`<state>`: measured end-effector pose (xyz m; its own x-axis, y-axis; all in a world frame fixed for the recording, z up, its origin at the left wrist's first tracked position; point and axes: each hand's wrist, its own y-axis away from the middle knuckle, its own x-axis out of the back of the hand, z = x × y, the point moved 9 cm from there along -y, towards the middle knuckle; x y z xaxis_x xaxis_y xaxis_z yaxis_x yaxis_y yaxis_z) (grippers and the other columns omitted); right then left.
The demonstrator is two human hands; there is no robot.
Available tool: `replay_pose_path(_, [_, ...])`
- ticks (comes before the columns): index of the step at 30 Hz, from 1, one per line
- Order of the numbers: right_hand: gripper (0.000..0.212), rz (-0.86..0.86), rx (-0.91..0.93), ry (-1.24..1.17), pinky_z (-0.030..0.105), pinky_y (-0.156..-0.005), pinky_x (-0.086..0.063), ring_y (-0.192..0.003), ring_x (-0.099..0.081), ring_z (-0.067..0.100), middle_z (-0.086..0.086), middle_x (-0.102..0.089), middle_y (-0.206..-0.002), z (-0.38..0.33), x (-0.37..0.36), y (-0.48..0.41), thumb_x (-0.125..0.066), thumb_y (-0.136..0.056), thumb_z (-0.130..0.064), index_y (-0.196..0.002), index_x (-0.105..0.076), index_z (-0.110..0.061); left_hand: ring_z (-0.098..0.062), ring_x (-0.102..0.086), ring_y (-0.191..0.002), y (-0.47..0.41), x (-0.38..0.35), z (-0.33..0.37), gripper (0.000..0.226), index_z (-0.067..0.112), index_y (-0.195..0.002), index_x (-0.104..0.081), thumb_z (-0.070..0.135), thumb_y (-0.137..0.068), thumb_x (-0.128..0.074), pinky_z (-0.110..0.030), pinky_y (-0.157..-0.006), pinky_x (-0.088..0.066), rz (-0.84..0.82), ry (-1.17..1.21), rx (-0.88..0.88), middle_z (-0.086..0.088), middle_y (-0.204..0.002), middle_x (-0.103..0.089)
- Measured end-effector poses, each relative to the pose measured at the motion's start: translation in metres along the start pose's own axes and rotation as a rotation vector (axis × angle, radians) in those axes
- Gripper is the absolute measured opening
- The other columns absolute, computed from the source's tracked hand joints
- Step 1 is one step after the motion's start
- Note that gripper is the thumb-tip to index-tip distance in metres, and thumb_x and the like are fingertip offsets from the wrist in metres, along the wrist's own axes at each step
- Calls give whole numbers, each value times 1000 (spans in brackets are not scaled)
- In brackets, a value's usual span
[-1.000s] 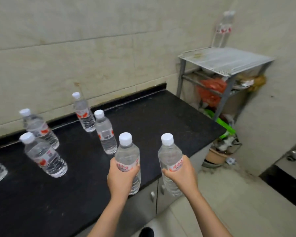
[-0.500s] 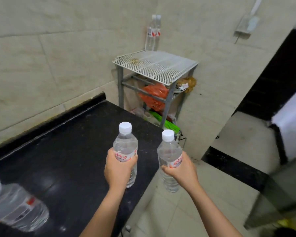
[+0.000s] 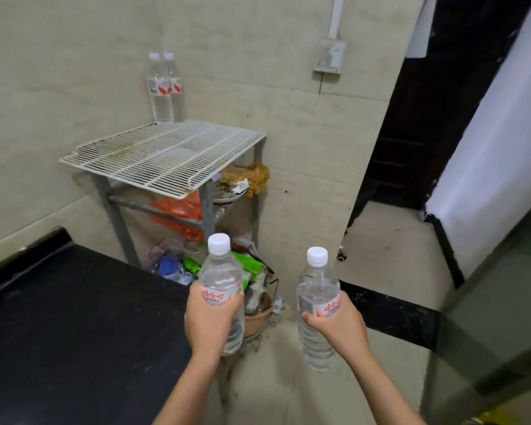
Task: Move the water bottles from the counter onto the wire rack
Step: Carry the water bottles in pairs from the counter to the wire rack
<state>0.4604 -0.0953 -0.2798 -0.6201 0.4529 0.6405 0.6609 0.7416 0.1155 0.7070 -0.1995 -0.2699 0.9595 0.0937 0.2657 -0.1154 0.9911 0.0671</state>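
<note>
My left hand (image 3: 210,322) grips a clear water bottle (image 3: 220,276) with a white cap, held upright past the counter's right end. My right hand (image 3: 339,328) grips a second water bottle (image 3: 318,289) the same way, over the floor. The white wire rack (image 3: 166,154) stands ahead against the wall, above and beyond both hands. Two more water bottles (image 3: 164,87) stand together at the rack's back corner. The black counter (image 3: 74,317) fills the lower left; none of its bottles are in view.
Under the rack's top sit an orange bag (image 3: 178,213), a dish with scraps (image 3: 230,191) and coloured packets (image 3: 190,265). A clay pot (image 3: 258,317) stands on the floor by the counter's end. A dark doorway (image 3: 442,118) opens at right.
The view has swung right and closer to the rack. Both hands carried their bottles off the counter's end, and the counter bottles have left the view.
</note>
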Motion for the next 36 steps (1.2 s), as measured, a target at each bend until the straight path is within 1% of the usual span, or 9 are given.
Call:
replay_pose_path(3, [41,-3,15,-2,30,-72,-45,-94,-62,26,5,-66,-100,4,29,-46,-76,-62,-33,-92,-50,-21,-28,-57,-88,-8,-40,25,47,19,-99,-53,25,-62,-81,-33,-75,-42,24,29,-11,-10,-101,-64])
replay_pose_path(8, [51,-1,39,-45,37,-82,-50,-97,-61,28,7,-65,-103,5,60,-102,-76,-62,-35,-103,-54,-14,-32,-59,-98,-22,-89,55,53,14,-107,-54,20,-62,-81,-33,-77,-42,31,7,-46,-13,-106,-64])
replay_pose_path(12, [52,0,74,-136,38,-84,-50,-95,-62,25,4,-66,-102,-7,67,-140,-77,-60,-35,-102,-54,-17,-25,-57,-92,-43,-118,78,50,20,-102,-52,18,-61,-81,-31,-77,-40,17,22,-93,-4,-97,-60])
replay_pose_path(16, [50,-8,99,-260,42,-87,-51,-93,-62,21,0,-64,-100,-27,71,-183,-81,-59,-29,-98,-50,-26,-22,-55,-90,-74,-143,110,54,21,-109,-53,17,-63,-80,-32,-79,-43,15,66,-150,0,-98,-60])
replay_pose_path(21, [50,-14,148,-331,42,-87,-52,-91,-63,17,-4,-66,-96,-66,76,-245,-82,-59,-20,-100,-54,-23,-18,-54,-89,-129,-171,165,51,23,-106,-53,14,-63,-80,-29,-79,-40,33,187,-229,3,-97,-59])
replay_pose_path(25, [55,-6,215,-352,41,-87,-52,-91,-64,18,-6,-66,-96,-113,75,-298,-83,-55,-20,-103,-55,-24,-14,-61,-88,-185,-179,204,54,23,-105,-55,10,-60,-82,-28,-76,-45,47,294,-284,6,-96,-63])
replay_pose_path(28, [54,14,267,-386,36,-84,-50,-89,-63,18,-8,-65,-92,-150,69,-328,-83,-55,-18,-99,-55,-27,-17,-63,-94,-225,-170,226,59,23,-107,-57,15,-56,-84,-38,-84,-51,88,308,-316,2,-103,-66])
replay_pose_path(33, [51,-56,367,-426,41,-86,-52,-89,-65,20,-1,-69,-95,-209,42,-367,-83,-55,-14,-100,-59,-21,-16,-63,-94,-272,-144,248,55,27,-104,-55,17,-58,-83,-41,-86,-51,199,289,-337,4,-102,-65])
replay_pose_path(36, [51,-128,458,-465,35,-82,-52,-89,-65,18,-3,-68,-94,-255,22,-385,-83,-55,-15,-99,-59,-22,-17,-63,-95,-293,-125,255,57,24,-109,-56,18,-59,-82,-42,-85,-52,272,278,-353,3,-104,-66])
